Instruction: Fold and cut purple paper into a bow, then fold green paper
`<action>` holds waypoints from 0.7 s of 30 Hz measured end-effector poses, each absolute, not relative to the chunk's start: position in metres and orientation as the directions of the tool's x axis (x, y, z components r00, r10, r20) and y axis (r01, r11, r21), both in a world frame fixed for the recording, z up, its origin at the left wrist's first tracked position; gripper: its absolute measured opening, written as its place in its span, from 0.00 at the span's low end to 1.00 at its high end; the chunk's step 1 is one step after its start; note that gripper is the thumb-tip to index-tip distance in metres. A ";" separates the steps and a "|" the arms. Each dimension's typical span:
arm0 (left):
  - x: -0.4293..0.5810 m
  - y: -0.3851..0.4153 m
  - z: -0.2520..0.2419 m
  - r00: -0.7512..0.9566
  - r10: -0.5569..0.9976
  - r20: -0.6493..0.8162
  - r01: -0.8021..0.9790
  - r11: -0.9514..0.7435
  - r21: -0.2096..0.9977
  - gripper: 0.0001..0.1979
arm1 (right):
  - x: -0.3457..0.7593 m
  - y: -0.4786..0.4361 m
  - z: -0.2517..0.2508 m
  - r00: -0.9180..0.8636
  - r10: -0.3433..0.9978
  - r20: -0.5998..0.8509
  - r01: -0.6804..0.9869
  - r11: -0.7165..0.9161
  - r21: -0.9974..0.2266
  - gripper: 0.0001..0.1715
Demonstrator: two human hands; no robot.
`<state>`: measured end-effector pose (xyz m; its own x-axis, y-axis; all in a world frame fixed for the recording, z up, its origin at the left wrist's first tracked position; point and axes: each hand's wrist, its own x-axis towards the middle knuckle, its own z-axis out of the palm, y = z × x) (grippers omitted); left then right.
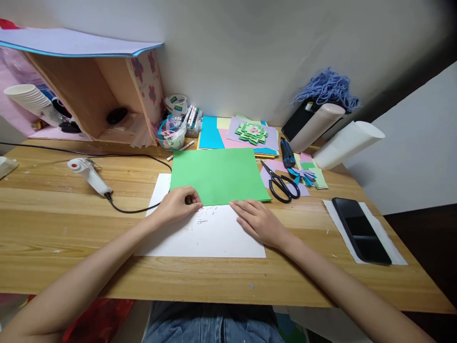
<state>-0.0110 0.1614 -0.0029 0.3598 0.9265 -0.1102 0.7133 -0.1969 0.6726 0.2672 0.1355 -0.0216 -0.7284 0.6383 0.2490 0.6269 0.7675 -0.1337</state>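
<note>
A sheet of green paper [217, 174] lies over the upper part of a white sheet [221, 238] that bears small coloured marks. At the near left edge of the green paper, my left hand [180, 204] has its fingers curled, thumb and forefinger pinched on the edge. My right hand [260, 221] rests flat, fingers stretched out, its fingertips touching the near edge further right. Just right of the green paper are black-handled scissors [280, 183], lying partly open on lilac paper scraps.
Behind lie stacked coloured papers [210, 133] with a layered green paper flower [252, 133]. A white glue gun [89, 176] trails its cord at left, before a wooden box [146, 90]. To the right are a blue cutter [287, 152], paper roll [348, 144] and phone [361, 231].
</note>
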 end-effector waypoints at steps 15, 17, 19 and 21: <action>-0.032 0.174 -0.001 0.329 0.922 -0.203 0.773 -0.139 0.619 0.14 | 0.323 0.134 -0.031 -0.547 0.744 0.384 0.745 0.642 -0.182 0.20; -0.037 0.177 0.000 0.336 0.916 -0.217 0.773 -0.137 0.619 0.14 | 0.327 0.134 -0.032 -0.534 0.747 0.396 0.755 0.632 -0.175 0.20; -0.040 0.178 0.003 0.352 0.907 -0.230 0.773 -0.143 0.618 0.13 | 0.330 0.134 -0.032 -0.526 0.749 0.403 0.763 0.625 -0.166 0.20; -0.041 0.179 0.008 0.366 0.895 -0.255 0.781 -0.146 0.607 0.13 | 0.332 0.134 -0.032 -0.522 0.751 0.404 0.772 0.618 -0.151 0.19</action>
<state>-0.0412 0.1786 0.0077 0.3657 0.8950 -0.2555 0.7809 -0.1457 0.6074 0.3324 0.1342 -0.0325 -0.5221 0.7512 0.4038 0.7720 0.6175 -0.1506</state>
